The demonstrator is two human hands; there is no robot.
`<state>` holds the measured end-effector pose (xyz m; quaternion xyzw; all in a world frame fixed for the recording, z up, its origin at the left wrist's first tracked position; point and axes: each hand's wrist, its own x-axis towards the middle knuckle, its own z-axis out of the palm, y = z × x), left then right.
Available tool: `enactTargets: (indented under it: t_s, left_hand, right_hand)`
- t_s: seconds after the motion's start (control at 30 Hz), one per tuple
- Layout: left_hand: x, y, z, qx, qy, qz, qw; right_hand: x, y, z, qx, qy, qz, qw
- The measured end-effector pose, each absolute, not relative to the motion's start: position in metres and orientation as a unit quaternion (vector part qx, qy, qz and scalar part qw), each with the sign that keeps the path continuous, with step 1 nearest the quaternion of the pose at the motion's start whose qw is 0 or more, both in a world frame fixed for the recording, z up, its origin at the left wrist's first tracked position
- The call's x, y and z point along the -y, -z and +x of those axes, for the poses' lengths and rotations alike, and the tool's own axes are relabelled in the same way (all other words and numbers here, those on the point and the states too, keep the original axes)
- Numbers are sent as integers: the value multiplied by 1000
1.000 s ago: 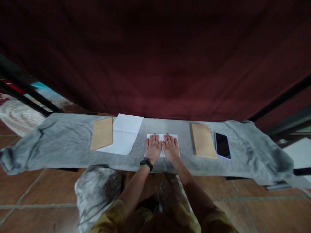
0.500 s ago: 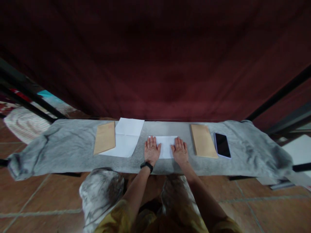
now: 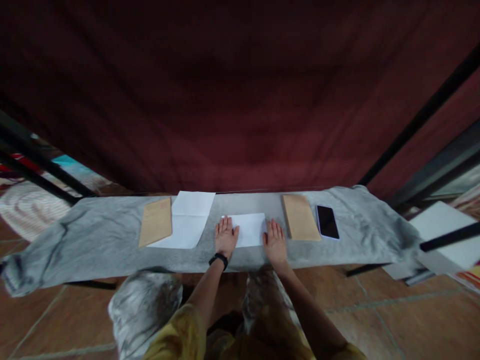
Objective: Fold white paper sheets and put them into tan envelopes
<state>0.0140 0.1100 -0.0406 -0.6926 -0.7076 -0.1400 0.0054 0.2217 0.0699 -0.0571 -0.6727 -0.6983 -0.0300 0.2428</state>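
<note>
A folded white sheet of paper [image 3: 249, 229] lies flat in the middle of a long bench covered with grey cloth [image 3: 97, 235]. My left hand [image 3: 225, 236], with a black watch on its wrist, lies flat with fingers stretched on the sheet's left edge. On the sheet's right edge rests my right hand [image 3: 275, 241], also flat with fingers stretched. Neither hand holds anything.
To the left lie a larger white sheet [image 3: 187, 220] and a brown envelope [image 3: 156, 227]. To the right lie another brown envelope [image 3: 299, 223] and a dark phone [image 3: 327, 222]. A dark red curtain [image 3: 240, 100] hangs behind. My knees are under the bench's front edge.
My hands have slid apart from the middle of the folded sheet to its left and right edges. The view has shifted slightly.
</note>
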Motion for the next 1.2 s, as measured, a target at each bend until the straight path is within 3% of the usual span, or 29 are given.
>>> enactTargets:
  t_s: [0.43, 1.2]
  left_hand:
    - [-107, 38, 7, 691, 186, -698, -1]
    - [-109, 44, 7, 695, 193, -692, -22]
  right_hand:
    - [-70, 50, 223, 738, -16, -641, 210]
    - [-69, 52, 225, 742, 10, -631, 226]
